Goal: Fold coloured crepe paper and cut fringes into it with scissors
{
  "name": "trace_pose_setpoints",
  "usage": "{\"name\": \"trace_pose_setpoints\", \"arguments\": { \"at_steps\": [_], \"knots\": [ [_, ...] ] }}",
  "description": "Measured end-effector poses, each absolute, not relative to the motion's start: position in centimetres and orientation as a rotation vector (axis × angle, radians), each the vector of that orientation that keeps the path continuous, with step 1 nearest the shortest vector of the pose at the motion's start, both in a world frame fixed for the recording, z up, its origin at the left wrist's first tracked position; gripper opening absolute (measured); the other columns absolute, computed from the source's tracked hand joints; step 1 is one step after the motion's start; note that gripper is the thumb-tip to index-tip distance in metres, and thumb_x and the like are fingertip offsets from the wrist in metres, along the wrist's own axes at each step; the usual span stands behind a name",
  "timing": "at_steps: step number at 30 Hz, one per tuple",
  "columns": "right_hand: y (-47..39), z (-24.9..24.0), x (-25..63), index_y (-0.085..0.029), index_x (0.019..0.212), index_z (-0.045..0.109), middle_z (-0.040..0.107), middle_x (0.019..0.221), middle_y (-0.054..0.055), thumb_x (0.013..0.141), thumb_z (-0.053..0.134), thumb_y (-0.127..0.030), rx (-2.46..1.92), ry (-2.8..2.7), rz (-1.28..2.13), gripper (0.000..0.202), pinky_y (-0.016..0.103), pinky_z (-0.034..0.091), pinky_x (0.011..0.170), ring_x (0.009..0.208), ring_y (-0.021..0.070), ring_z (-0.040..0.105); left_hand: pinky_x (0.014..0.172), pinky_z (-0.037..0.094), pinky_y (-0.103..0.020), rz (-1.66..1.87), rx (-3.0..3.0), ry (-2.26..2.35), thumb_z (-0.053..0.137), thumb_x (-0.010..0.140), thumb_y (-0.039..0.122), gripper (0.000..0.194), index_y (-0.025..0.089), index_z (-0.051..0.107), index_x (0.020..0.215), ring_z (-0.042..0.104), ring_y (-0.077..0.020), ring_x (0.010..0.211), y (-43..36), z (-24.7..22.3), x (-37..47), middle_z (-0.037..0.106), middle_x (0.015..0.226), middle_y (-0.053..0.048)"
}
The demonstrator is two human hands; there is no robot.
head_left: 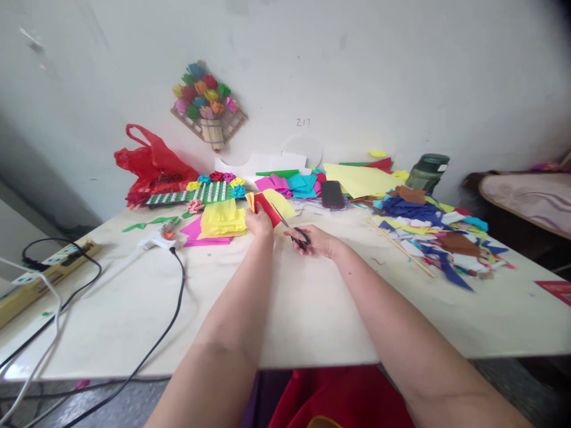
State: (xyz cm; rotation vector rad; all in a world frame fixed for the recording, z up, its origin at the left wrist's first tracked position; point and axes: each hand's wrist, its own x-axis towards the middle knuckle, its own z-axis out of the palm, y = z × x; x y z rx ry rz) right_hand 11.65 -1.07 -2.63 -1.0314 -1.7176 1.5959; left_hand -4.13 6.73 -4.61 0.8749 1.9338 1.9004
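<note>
My left hand [259, 220] is closed on red and yellow paper [269, 205], holding it above the table. In my right hand [314, 239] are black-handled scissors [301, 239], fingers around the loops. The scissors' blades point up and left and lie against the paper; whether they are cutting through it I cannot tell. Left of my left hand lies a stack of yellow paper squares [222, 219], partly over magenta paper [193, 230]. A white glue gun [157, 238] rests farther left, its black cord running to the front.
A phone [332, 194], coloured sheets and a green bottle [428, 171] stand or lie at the back. Paper scraps [446, 235] and a thin wooden stick [404, 249] are on the right. A red plastic bag [154, 156] and a power strip [44, 276] are on the left.
</note>
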Motion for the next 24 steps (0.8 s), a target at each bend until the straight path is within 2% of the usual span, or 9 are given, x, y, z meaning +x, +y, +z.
{"name": "trace_pose_setpoints", "arguments": {
  "at_steps": [24],
  "knots": [
    [-1.1,-2.73,11.44,-0.014,0.073,0.053,0.05,0.054,-0.005,0.076,0.055,-0.045,-1.044,-1.721,1.587,0.031,0.015,0.024,0.031,0.039,0.0039,0.045,0.069,0.046,-0.032,1.946,0.826,1.896,0.044,0.08,0.039,0.025,0.017,0.055,0.075,0.059,-0.019,0.069,6.7,-4.69,-4.1,0.058,0.07,-0.006]
  ]
}}
